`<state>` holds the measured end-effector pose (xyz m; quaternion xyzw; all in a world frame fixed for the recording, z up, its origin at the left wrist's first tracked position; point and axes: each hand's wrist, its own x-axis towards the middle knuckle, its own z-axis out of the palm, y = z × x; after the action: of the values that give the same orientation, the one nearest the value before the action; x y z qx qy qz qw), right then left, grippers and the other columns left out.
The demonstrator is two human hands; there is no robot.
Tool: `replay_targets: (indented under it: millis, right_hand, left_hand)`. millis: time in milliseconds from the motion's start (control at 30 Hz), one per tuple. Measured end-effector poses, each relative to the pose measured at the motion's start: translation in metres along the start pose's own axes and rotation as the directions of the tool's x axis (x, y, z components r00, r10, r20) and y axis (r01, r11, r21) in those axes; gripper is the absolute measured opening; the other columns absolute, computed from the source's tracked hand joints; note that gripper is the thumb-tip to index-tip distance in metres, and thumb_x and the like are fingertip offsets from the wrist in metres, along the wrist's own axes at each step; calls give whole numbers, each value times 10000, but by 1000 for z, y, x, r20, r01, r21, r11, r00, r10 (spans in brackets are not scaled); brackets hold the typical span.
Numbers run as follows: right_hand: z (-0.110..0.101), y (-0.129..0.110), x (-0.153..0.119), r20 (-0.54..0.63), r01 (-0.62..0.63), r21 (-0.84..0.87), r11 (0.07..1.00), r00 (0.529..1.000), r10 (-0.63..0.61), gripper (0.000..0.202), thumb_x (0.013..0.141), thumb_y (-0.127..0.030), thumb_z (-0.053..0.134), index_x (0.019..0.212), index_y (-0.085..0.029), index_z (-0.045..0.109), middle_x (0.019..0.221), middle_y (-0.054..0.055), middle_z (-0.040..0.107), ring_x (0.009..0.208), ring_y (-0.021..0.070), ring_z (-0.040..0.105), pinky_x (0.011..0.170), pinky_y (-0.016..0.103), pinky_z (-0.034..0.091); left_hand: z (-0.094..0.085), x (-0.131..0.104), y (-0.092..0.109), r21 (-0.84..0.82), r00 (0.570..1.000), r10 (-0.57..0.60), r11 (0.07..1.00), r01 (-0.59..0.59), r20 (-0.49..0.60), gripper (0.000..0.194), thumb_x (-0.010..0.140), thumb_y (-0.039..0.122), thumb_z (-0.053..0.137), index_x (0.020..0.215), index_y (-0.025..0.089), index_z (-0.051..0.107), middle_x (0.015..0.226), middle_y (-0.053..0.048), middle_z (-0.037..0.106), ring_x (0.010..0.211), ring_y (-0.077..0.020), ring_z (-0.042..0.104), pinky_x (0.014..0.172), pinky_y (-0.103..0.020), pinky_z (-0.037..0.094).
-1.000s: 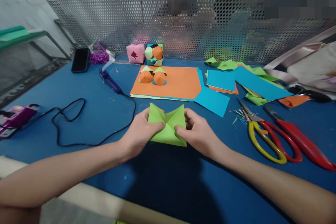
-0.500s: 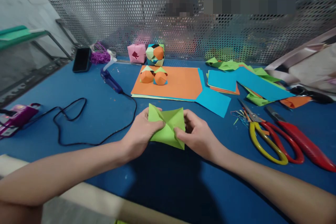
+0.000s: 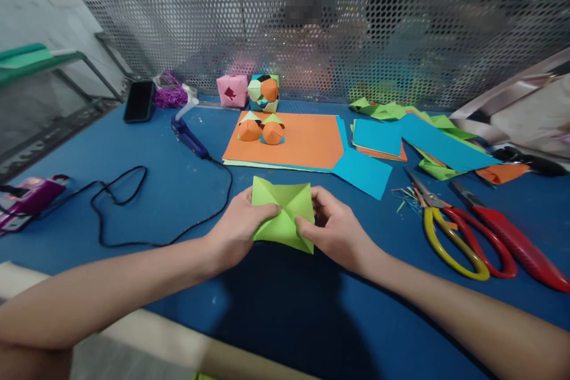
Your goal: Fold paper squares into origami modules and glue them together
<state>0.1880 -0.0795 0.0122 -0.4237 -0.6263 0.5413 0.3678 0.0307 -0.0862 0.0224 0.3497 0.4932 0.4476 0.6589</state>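
Between my two hands is a square of green paper (image 3: pixel 285 205), creased along its diagonals and held a little above the blue table. My left hand (image 3: pixel 238 222) pinches its left side, thumb on the top face and fingers hidden underneath. The right edge is pinched by my right hand (image 3: pixel 336 225), its thumb pressing near the lower right and its fingers curled behind. Just beyond the hands lies a stack of orange paper sheets (image 3: pixel 307 139), with two small folded paper pieces, one of them an orange folded piece (image 3: pixel 272 132), on it.
Scissors with yellow and red handles (image 3: pixel 458 243) and a red-handled cutter (image 3: pixel 516 237) lie at right. Blue paper squares (image 3: pixel 376 136) sit behind them. At left are a blue glue gun (image 3: pixel 189 136), its black cable (image 3: pixel 133 243) and a phone (image 3: pixel 139 102). Perforated metal (image 3: pixel 200 24) stands behind.
The green paper looks slightly flatter at its upper edge. Both hands keep the same grip and place.
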Motion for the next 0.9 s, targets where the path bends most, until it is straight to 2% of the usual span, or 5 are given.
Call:
replay_targets:
  millis: [200, 300, 433, 767, 900]
  right_hand:
    - [-3, -4, 2, -59, -52, 41, 998, 997, 54, 268, 661, -194, 537, 929, -189, 528, 818, 6, 640, 721, 145, 595, 581, 243, 465]
    - [-7, -1, 4, -81, -46, 23, 999, 996, 47, 250, 661, -195, 535, 910, -184, 529, 825, 12, 643, 707, 142, 597, 566, 241, 461]
    - [-10, 4, 7, -94, -44, 34, 998, 994, 47, 244, 667, -185, 540, 911, -190, 531, 856, 18, 660, 745, 149, 621, 602, 253, 487]
    - [-12, 7, 8, -100, -50, 28, 998, 994, 53, 237, 678, -197, 556, 913, -192, 525, 878, 38, 685, 769, 168, 650, 613, 280, 516]
    - [-13, 8, 8, -96, -54, 40, 998, 994, 57, 234, 681, -203, 561, 912, -193, 525, 905, 44, 688, 788, 173, 653, 636, 293, 521]
  left_hand:
    - [-4, 1, 6, -53, 991, 75, 995, -81, -108, 224, 665, 163, 619, 885, 175, 582, 747, 21, 629, 630, -110, 570, 607, -231, 450]
    - [-11, 5, 14, 2, 940, 279, 959, -284, -196, 222, 667, 131, 598, 883, 177, 615, 876, 3, 645, 743, -104, 575, 662, -213, 444]
    - [-20, 10, 23, 104, 866, 462, 887, -450, -191, 85, 717, 139, 567, 674, 156, 637, 686, 9, 605, 659, -92, 548, 643, -215, 430]
    - [-24, 12, 17, 199, 918, 328, 937, -286, -225, 110, 643, 203, 709, 717, 125, 684, 687, -46, 676, 655, -137, 597, 613, -263, 457]
    - [-27, 12, 14, 198, 930, 324, 936, -290, -172, 77, 655, 182, 700, 694, 128, 661, 677, -22, 647, 608, -106, 552, 609, -255, 439]
